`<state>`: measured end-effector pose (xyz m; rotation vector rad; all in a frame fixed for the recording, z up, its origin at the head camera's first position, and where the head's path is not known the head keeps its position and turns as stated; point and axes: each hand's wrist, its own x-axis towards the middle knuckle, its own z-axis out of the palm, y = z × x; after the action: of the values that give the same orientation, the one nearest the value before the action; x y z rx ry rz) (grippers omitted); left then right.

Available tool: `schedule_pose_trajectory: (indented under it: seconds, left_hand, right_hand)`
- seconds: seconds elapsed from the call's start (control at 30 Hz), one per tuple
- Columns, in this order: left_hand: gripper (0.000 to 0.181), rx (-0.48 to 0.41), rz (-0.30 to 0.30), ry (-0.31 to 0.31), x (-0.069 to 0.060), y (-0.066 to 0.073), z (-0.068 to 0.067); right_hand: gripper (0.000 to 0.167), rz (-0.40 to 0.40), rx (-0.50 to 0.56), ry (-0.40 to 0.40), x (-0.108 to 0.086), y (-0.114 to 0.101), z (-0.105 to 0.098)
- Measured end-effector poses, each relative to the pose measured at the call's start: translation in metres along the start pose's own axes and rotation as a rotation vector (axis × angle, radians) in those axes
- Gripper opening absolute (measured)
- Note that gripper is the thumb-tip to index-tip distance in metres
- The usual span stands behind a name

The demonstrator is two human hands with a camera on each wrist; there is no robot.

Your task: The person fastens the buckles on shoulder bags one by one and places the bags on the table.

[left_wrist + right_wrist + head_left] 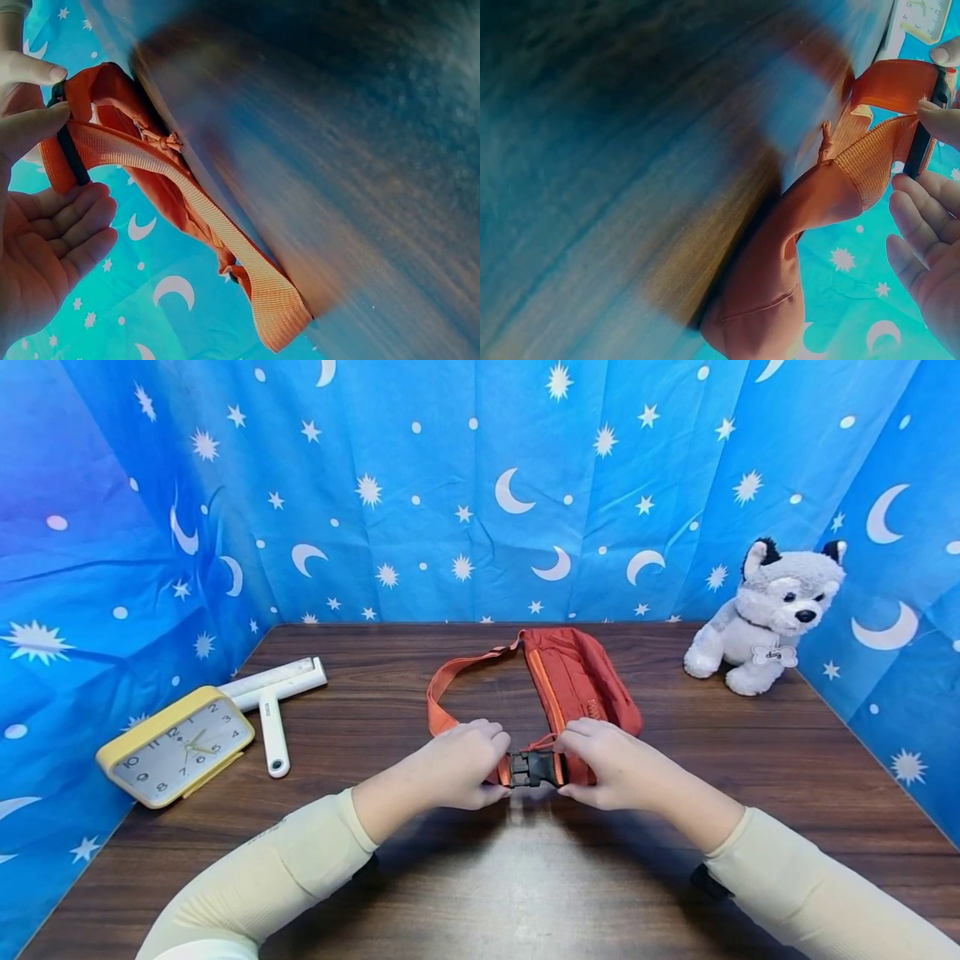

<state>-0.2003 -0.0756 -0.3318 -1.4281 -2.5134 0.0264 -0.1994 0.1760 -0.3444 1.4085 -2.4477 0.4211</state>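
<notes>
A red-orange waist bag lies on the table in front of me, its orange strap looping out to the left. At the near end of the bag, a black side-release buckle is held just above the tabletop, its two halves meeting. My left hand pinches the buckle's left end between thumb and fingers. The right end is pinched by my right hand, beside the bag. In the left wrist view the webbing runs away from the buckle; the right wrist view shows the thumb and fingertips on the buckle's edge.
To the left, a yellow alarm clock stands near a white T-shaped squeegee-like tool. A grey-and-white plush dog sits at the back right. A blue curtain with moons and stars surrounds the wooden table.
</notes>
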Motion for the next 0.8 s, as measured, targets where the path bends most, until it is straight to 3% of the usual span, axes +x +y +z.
schedule_pose_trajectory:
  seconds: [0.5,0.8]
  left_hand:
    - [0.032,-0.007,0.021,0.082,0.002,0.0,0.006]
    - [0.036,-0.102,0.011,0.144,-0.001,-0.004,0.012]
  right_hand:
    - [0.038,0.052,0.02,-0.012,-0.001,-0.002,0.001]
    - [0.037,0.08,0.076,0.021,-0.001,-0.002,0.002]
